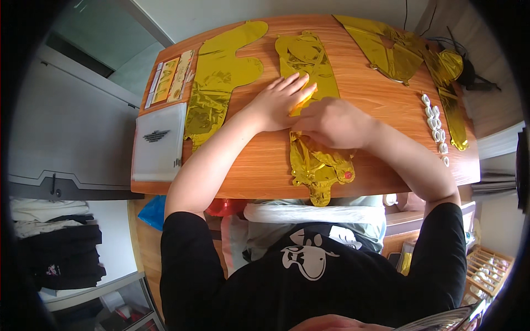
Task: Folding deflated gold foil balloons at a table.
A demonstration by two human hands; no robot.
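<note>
A flat gold foil balloon lies lengthwise in the middle of the wooden table, its crumpled lower end with a small tab reaching over the near edge. My left hand rests flat on its middle, fingers stretched out. Right beside it, my right hand is closed over the same balloon, knuckles up. That hand looks slightly blurred, and its fingertips are hidden, so what they pinch cannot be made out. Between the two hands a strip of foil catches an orange gleam.
More flat gold foil balloons lie at the left and far right of the wooden table. White small rolls form a column near the right edge. A clear plastic sleeve and printed cards lie at the left edge.
</note>
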